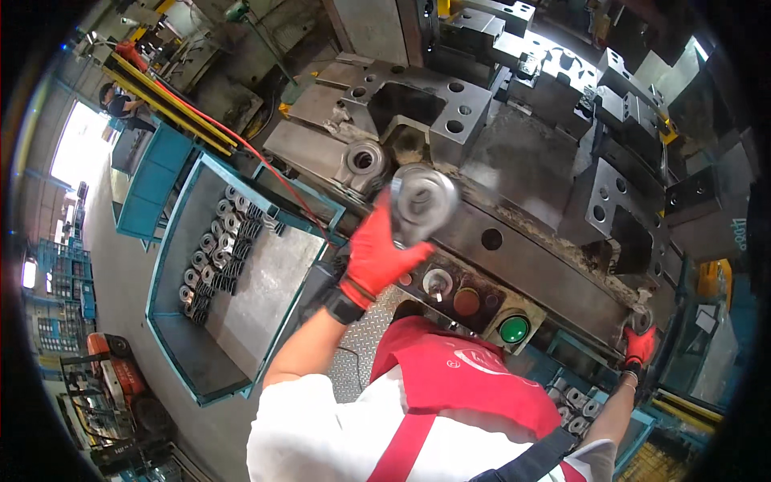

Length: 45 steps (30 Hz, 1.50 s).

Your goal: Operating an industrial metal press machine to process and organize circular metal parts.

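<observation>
My left hand (373, 259), in a red glove, grips a grey metal ring part (423, 202) by its near side, raised over the front edge of the press bed; the part is smeared by motion. Beside it, a similar metal ring part (364, 161) rests on the steel block at the bed's left end. Far to the right, my gloved right hand (639, 347) is closed on another metal ring part (641, 321) at the bed's right front corner. The fingers there are small and partly hidden.
A die block (459, 119) with round holes stands behind my left hand. The control panel has a green button (514, 328) and red button (467, 301). Similar parts lie in a blue-rimmed bin (178, 365) at left and a rack (574, 402) at right. A forklift (120, 377) stands lower left.
</observation>
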Motion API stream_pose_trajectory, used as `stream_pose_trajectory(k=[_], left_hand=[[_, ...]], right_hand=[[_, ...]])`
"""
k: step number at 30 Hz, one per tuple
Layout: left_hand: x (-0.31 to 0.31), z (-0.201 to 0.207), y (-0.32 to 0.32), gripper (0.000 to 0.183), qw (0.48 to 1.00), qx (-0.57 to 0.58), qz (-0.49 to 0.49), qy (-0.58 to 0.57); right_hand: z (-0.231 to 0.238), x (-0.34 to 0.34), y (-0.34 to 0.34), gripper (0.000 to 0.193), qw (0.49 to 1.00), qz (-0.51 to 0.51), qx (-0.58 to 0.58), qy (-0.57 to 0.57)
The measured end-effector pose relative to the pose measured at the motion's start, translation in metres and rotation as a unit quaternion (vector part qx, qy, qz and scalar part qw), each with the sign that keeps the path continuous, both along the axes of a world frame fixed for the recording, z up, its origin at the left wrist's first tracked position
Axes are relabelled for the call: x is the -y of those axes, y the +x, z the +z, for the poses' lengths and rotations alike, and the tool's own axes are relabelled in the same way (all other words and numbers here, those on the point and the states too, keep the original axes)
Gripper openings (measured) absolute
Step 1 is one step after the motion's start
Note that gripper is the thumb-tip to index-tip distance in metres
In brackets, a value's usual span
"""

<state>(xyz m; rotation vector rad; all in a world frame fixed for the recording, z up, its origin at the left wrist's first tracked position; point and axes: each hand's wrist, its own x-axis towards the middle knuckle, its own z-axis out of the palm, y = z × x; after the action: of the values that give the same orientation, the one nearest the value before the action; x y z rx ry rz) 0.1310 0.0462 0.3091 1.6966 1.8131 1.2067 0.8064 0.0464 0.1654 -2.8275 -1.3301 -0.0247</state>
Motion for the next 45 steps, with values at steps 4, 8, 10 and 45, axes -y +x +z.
stream_pose_trajectory(k=[4, 8, 10, 45], left_hand=[[-0.019, -0.011, -0.055, 0.098, 0.989, -0.073, 0.125, -0.025], [-0.058, -0.027, -0.085, 0.103, 0.962, -0.178, 0.183, -0.096], [-0.076, -0.039, -0.095, 0.104, 0.952, -0.213, 0.180, -0.126], [-0.022, -0.112, -0.147, 0.082, 0.970, -0.107, 0.198, 0.095]], right_hand=[[0.017, -0.003, -0.015, 0.096, 0.995, -0.062, -0.069, 0.036], [0.016, 0.021, -0.015, 0.093, 0.939, -0.031, -0.259, 0.226], [0.015, 0.042, -0.011, 0.093, 0.913, -0.037, -0.306, 0.268], [0.275, -0.314, -0.434, 0.112, 0.955, 0.212, -0.132, 0.162]])
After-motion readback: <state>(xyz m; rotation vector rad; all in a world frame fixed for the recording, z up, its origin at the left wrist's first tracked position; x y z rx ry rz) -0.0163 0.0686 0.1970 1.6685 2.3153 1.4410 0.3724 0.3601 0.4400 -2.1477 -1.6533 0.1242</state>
